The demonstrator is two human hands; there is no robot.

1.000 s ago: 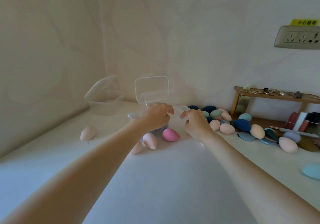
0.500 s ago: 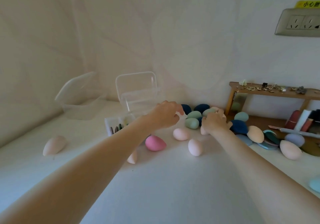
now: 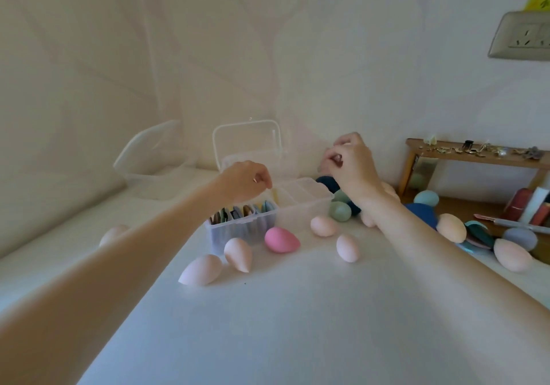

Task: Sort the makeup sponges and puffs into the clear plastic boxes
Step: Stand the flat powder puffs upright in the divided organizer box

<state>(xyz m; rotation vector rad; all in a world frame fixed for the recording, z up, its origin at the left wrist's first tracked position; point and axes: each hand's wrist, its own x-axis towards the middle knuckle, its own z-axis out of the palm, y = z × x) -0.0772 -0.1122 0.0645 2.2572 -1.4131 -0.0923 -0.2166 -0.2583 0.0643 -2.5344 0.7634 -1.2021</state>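
1. The left hand (image 3: 245,180) hovers over the left end of the divided clear box (image 3: 268,209). Its grip is curled with the fingertips pressed together and pointing down. Whether it pinches something thin I cannot tell.
2. The right hand (image 3: 352,163) is raised above the box's right end, grip bunched shut. Something small may sit between thumb and fingers, but it is too blurred to tell.
3. The filled compartments, with flat puffs (image 3: 238,213) standing on edge, lie directly below the left grip. The empty compartments lie below and left of the right grip.
4. The box's long axis runs left to right, spanning both grips, with its lid (image 3: 247,143) standing open behind.
5. Nearest loose pieces: the pink sponge (image 3: 281,240) and two pale sponges (image 3: 238,253) lie nearer the person than the left grip, just beside the box. The green sponge (image 3: 340,211) and the dark pile lie beneath the right wrist.
6. The white bench (image 3: 282,325) is bare toward the person. A second clear box (image 3: 151,166) sits well apart, beyond and left of the left grip. The wooden rack (image 3: 476,157) crowds the far right.
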